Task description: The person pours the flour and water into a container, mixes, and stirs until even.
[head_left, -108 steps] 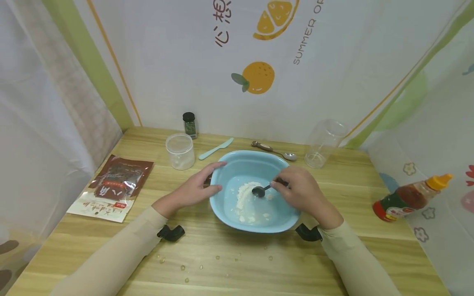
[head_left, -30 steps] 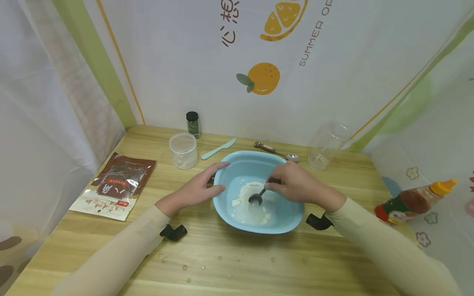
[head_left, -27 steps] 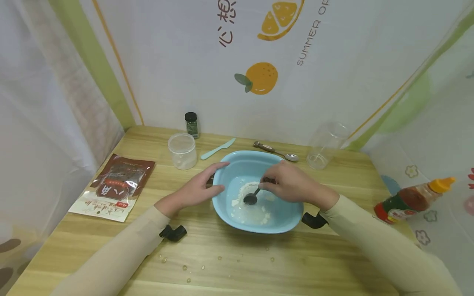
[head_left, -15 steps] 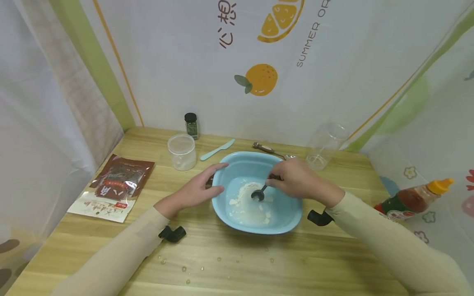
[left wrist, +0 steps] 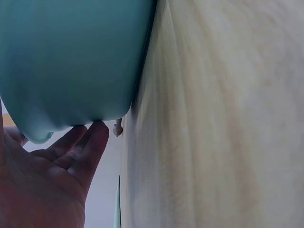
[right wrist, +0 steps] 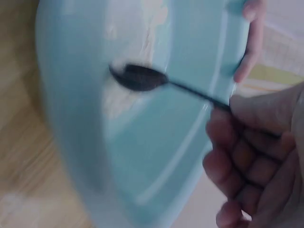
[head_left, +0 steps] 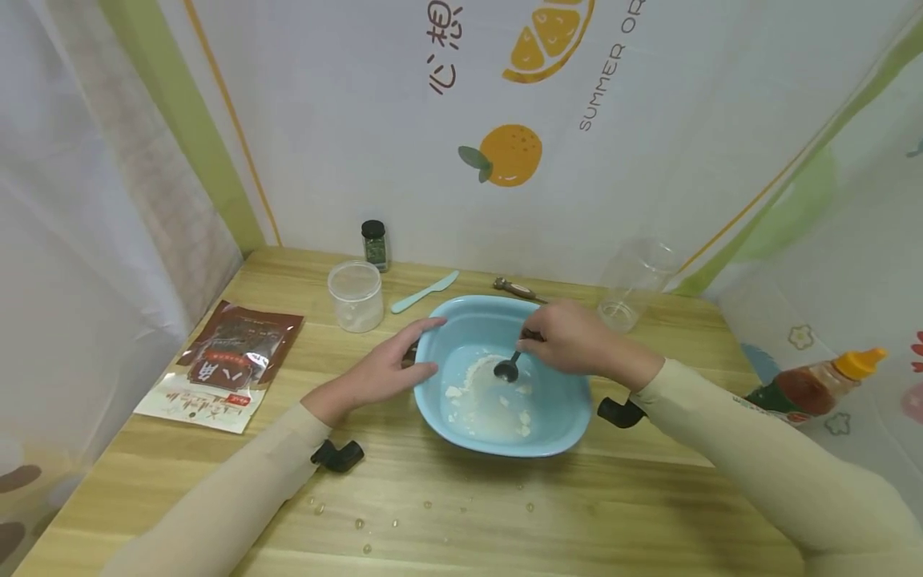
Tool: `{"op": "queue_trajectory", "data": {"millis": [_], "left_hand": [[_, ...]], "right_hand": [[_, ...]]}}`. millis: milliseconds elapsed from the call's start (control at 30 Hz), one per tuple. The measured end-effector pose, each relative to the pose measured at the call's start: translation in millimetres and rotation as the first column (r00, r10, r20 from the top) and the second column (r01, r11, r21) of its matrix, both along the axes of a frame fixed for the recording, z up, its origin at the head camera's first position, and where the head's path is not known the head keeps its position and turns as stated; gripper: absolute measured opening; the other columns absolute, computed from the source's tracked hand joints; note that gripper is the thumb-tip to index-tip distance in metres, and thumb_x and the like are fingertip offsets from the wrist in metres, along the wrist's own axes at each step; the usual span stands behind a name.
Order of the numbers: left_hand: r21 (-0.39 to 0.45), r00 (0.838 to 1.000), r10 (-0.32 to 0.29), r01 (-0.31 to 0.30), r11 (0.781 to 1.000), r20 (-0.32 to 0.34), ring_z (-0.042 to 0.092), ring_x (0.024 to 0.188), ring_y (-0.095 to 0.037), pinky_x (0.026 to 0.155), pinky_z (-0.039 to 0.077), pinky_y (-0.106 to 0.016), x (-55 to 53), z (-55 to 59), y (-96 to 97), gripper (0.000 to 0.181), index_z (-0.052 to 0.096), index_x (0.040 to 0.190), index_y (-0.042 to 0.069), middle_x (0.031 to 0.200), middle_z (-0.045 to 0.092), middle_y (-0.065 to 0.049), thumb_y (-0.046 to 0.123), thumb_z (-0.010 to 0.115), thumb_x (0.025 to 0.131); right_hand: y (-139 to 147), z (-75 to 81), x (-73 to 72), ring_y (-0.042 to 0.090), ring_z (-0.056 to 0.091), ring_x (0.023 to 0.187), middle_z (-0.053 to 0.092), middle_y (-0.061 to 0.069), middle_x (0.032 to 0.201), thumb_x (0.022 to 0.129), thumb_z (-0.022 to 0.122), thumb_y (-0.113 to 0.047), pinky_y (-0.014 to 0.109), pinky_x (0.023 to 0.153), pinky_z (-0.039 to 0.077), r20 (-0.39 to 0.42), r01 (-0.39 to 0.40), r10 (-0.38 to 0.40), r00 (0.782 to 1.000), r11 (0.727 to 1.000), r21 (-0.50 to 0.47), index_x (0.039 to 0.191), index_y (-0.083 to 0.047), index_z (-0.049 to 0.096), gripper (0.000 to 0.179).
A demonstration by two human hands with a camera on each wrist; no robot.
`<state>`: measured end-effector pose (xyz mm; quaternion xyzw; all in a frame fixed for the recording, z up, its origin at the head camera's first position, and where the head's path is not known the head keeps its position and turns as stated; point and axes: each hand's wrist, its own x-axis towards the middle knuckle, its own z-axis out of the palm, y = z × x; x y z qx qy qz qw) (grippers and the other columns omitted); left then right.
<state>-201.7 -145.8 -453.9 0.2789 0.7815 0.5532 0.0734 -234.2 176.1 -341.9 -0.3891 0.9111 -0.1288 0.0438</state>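
A light blue basin (head_left: 497, 447) stands mid-table, holding white powder (head_left: 485, 401) partly wetted into a cloudy patch with small lumps. At the basin's left side my left hand (head_left: 375, 373) grips the rim. In the left wrist view, fingertips (left wrist: 99, 127) press the outer wall. My right hand (head_left: 577, 344) pinches the handle of a small black spoon (head_left: 507, 370) between thumb and fingers. The spoon's bowl is over the powder; whether it touches cannot be told. The right wrist view shows the spoon tilted sideways, with the basin blurred behind it.
Behind the basin are a clear jar (head_left: 356, 300), a green-filled spice bottle (head_left: 375, 247), a mint plastic knife (head_left: 425, 292), a brown-handled spoon (head_left: 515, 288) partly hidden, and a tall clear container (head_left: 634, 284). Left lies a brown packet (head_left: 223, 365); right, a sauce bottle (head_left: 808, 389). Droplets (head_left: 360, 523) dot the front.
The spoon has moved about in the basin, lately slightly up and away from me. The powder has spread into a wetter, cloudier patch. My left hand keeps its place on the rim.
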Motion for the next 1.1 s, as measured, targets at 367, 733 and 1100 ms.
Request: {"op": "queue_trajectory", "data": {"millis": [367, 733, 1100], "left_hand": [[0.000, 1.000, 0.006, -0.006, 1.000, -0.003, 0.062, 0.139, -0.047, 0.104, 0.064, -0.042, 1.1, -2.4, -0.3, 0.072, 0.035, 0.172, 0.006, 0.169, 0.043, -0.026, 0.016, 0.066, 0.108], [0.011, 1.000, 0.010, -0.010, 1.000, 0.007, 0.063, 0.137, -0.049, 0.102, 0.065, -0.042, 1.0, -0.9, -0.1, 0.073, 0.036, 0.172, 0.006, 0.168, 0.044, -0.028, 0.015, 0.067, 0.107], [0.002, 1.000, 0.007, -0.007, 1.000, 0.008, 0.064, 0.136, -0.048, 0.101, 0.065, -0.041, 0.5, 0.3, 1.1, 0.073, 0.035, 0.172, 0.006, 0.167, 0.044, -0.027, 0.015, 0.067, 0.107]], "right_hand": [[-15, -0.1, -8.5, 0.007, 0.052, 0.057, 0.064, -0.007, 0.070, 0.108, 0.074, -0.020, 0.029, 0.056, 0.046, 0.029, 0.015, -0.015, 0.999, 1.000, 0.001, 0.093, -0.010, 0.084, 0.020], [-22, 3.3, -6.5, 0.005, 0.061, 0.067, 0.077, -0.005, 0.084, 0.108, 0.074, -0.022, 0.030, 0.060, 0.054, 0.102, -0.083, 0.082, 0.991, 0.996, 0.012, 0.104, -0.012, 0.087, 0.016], [-19, 4.0, -13.5, 0.011, 0.050, 0.058, 0.059, -0.007, 0.066, 0.108, 0.073, -0.022, 0.030, 0.057, 0.045, 0.081, 0.051, -0.057, 0.995, 0.996, 0.075, 0.088, -0.013, 0.080, 0.023]]}}
